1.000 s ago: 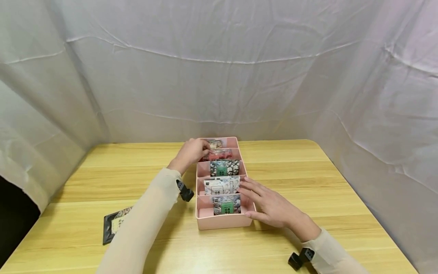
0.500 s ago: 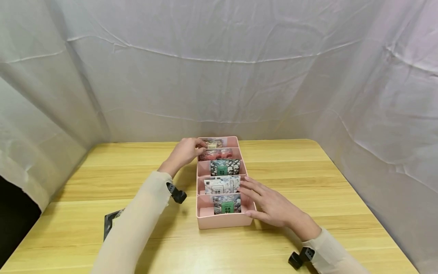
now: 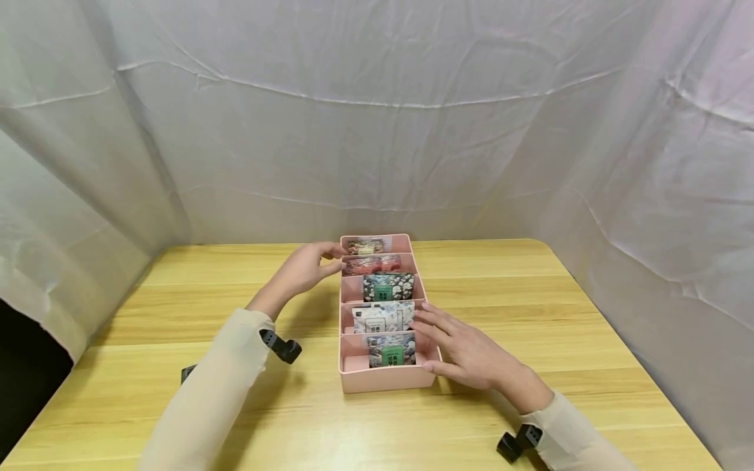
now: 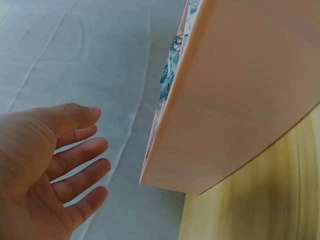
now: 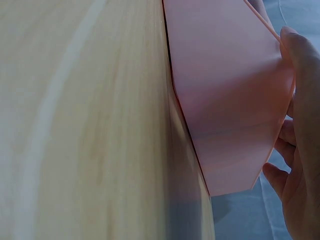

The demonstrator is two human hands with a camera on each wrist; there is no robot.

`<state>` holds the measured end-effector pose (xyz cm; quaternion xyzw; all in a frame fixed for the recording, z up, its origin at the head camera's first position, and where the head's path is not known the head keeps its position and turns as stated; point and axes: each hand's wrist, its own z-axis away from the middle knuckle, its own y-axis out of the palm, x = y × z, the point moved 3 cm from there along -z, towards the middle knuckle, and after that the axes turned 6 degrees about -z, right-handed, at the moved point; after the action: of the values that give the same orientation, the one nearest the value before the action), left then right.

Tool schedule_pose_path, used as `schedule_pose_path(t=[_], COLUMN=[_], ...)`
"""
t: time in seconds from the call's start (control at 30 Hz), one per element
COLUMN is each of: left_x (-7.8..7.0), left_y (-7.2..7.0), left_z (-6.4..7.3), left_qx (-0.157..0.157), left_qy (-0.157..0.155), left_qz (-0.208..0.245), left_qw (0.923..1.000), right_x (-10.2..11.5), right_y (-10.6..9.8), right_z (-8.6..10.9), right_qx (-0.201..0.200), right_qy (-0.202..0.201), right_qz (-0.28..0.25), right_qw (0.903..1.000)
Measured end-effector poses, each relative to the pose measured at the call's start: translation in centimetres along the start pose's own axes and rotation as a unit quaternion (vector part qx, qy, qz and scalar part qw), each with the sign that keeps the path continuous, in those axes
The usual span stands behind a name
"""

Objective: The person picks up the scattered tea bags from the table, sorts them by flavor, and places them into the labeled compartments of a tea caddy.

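A long pink divided box [image 3: 385, 380] stands on the table, with small printed sachets in its compartments. From front to back I see a blue-grey sachet with a green label [image 3: 391, 352], white floral sachets [image 3: 377, 320], a dark floral sachet [image 3: 400, 286], red sachets [image 3: 368, 265] and a brownish sachet [image 3: 366, 246]. My left hand [image 3: 302, 269] is just left of the box's far end, thumb and fingers apart; nothing is in its palm [image 4: 30, 210]. The right hand [image 3: 471, 356] rests along the box's right rim near the front, fingers extended and thumb at the front corner.
A dark packet [image 3: 187, 373] lies on the wooden table [image 3: 530, 307] at the left, almost wholly hidden by my left sleeve [image 3: 209, 392]. Pale cloth [image 3: 377, 150] hangs behind the table and along both sides.
My left hand has drawn back leftward out of the red sachets' compartment, its fingers spreading. The left sleeve now covers most of the dark packet. The right hand and the box stay in place.
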<state>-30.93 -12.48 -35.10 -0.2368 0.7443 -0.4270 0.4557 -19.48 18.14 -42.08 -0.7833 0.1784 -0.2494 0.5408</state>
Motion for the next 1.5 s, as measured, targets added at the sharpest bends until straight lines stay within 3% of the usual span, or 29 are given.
schedule_pose_path(t=[0.47, 0.9, 1.2, 1.5], left_x=[0.9, 2.9, 4.6, 5.4], left_y=[-1.8, -3.2, -3.2, -3.0], left_z=[4.4, 9.3, 12.8, 15.4], left_qx=[0.004, 0.013, 0.024, 0.043], left_qy=[0.01, -0.013, -0.014, -0.031], left_qz=[-0.02, -0.01, -0.013, -0.014], left_qw=[0.9997, 0.9998, 0.9995, 0.9985], right_x=[0.0, -0.1, -0.1, -0.1], right_y=[-0.1, -0.1, -0.1, -0.1], right_z=[0.1, 0.1, 0.0, 0.0], right_qx=[0.006, 0.005, 0.009, 0.011], right_qy=[0.01, 0.008, 0.012, 0.014], right_qz=[-0.013, -0.011, -0.01, -0.016], right_qw=[0.9998, 0.9999, 0.9998, 0.9997])
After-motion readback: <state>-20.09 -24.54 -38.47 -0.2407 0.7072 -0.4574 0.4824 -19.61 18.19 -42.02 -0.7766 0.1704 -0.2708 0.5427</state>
